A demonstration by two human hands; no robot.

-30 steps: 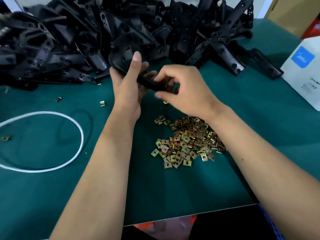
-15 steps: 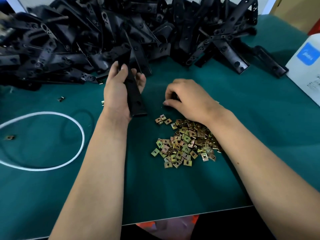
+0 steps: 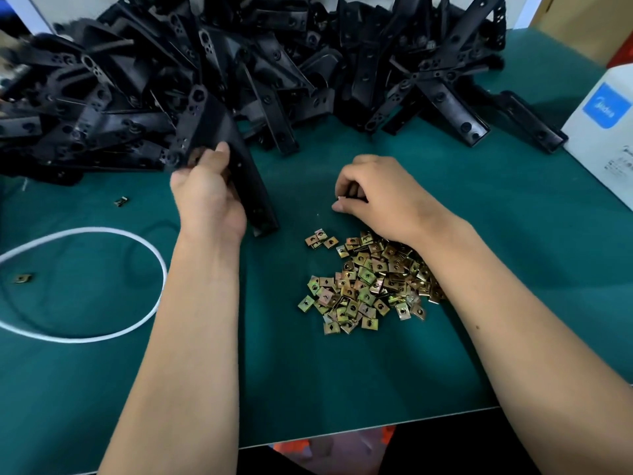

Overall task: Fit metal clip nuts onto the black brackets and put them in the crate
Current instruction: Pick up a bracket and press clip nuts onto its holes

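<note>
Head view: one wide-angle look down at a green tabletop (image 3: 308, 389) and two bare forearms.
Left hand: the left hand (image 3: 209, 197) grips a black bracket (image 3: 219, 149), fingers wrapped round it, its lower end pointing toward the near edge.
Right hand: the right hand (image 3: 380, 197), fingers curled, pinches a small clip nut (image 3: 342, 198) between thumb and fingertips, just above the tabletop's middle.
Clip nuts: a loose pile of clip nuts (image 3: 363, 286), brassy and square, lies near the middle, partly under the right forearm.
Bracket heap: a big heap of black brackets (image 3: 274, 70) fills the far edge.
Strays: two stray clip nuts (image 3: 22, 278) lie toward the left edge.
Cord: a white cord loop (image 3: 102, 234) lies at the left edge.
Box: a white box (image 3: 606, 125) with a blue label stands at the right edge.
Crate: cannot be seen.
</note>
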